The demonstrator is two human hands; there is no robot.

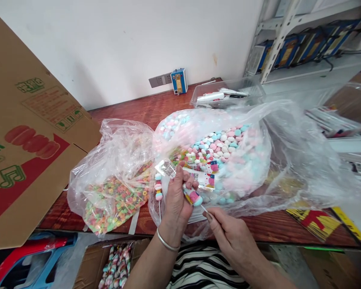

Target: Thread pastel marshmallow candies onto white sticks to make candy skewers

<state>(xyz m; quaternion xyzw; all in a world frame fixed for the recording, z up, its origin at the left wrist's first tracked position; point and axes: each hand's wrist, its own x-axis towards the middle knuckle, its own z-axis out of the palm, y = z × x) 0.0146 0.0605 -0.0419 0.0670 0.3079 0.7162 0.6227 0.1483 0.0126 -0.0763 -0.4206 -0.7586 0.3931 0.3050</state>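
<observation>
A candy (pixel 197 202) pokes from a printed wrapper (pixel 193 195) just below the frame's center, its white stick (pixel 203 208) slanting down toward lower right. The left hand (pixel 178 197), at the candy end, curls its fingers around the wrapper; the right hand (pixel 230 232), at lower right, pinches the stick's far end. Pastel sweets (pixel 224 145) fill a clear bag (pixel 260 160) beyond, right of center.
</observation>
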